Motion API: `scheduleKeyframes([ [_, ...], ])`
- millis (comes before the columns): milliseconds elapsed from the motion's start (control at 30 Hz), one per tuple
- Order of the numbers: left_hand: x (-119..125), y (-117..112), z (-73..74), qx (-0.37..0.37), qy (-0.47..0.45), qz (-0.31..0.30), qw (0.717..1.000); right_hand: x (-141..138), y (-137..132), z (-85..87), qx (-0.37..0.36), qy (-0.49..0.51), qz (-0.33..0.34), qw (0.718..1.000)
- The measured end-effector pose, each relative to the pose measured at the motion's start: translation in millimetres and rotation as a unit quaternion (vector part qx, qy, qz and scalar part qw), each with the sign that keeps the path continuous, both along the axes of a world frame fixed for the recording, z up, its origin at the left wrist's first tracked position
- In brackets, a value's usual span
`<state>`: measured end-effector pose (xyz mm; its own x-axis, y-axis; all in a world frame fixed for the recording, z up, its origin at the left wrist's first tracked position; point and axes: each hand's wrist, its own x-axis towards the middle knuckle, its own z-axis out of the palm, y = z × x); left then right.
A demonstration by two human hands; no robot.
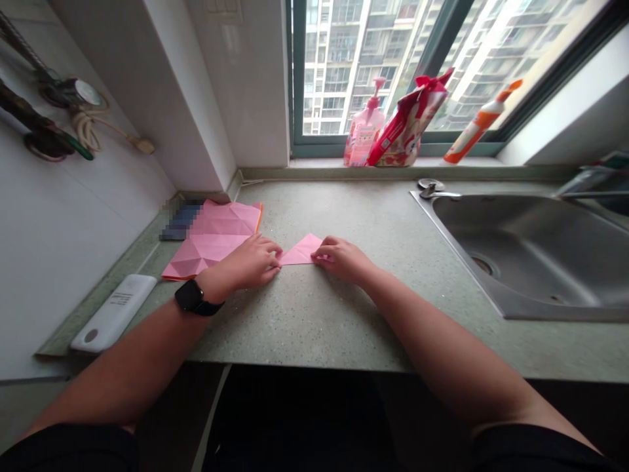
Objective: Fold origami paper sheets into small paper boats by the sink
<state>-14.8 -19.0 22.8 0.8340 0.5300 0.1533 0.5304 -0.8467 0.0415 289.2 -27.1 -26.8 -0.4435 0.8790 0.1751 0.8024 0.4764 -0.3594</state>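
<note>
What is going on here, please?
A person is working at a speckled counter with bare hands. The left hand and the right hand are at opposite ends of a small folded pink paper, which lies flat on the counter between them. A larger creased pink sheet lies just beyond the left hand, and a steel sink is to the right. A black watch is on the left wrist.

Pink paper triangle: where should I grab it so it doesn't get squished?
Probably pinch the far pointed tip of the pink paper triangle from above. That corner sticks out free, while the left hand and right hand cover its two ends, and the paper lies flat.
</note>
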Motion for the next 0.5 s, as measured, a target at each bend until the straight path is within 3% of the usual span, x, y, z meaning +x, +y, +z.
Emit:
scheduleKeyframes([
  [133,-13.3,4.3,10.8,0.053,-0.008,-0.014,0.998,-0.7,0.1,-0.2,-0.001,-0.007,0.003,1.000],
  [267,8.0,8.0,11.6,0.085,-0.034,-0.018,0.996,-0.5,-0.5,-1.9,0.014,-0.002,0.004,1.000],
  [400,36.0,4.9,-7.6,0.043,-0.047,-0.018,0.998,0.7,-2.2,-1.8,0.021,0.005,0.011,1.000],
  [500,40.3,4.5,-25.4,0.013,-0.058,0.004,0.998,1.7,-3.2,-0.6,0.027,0.004,0.015,1.000],
])
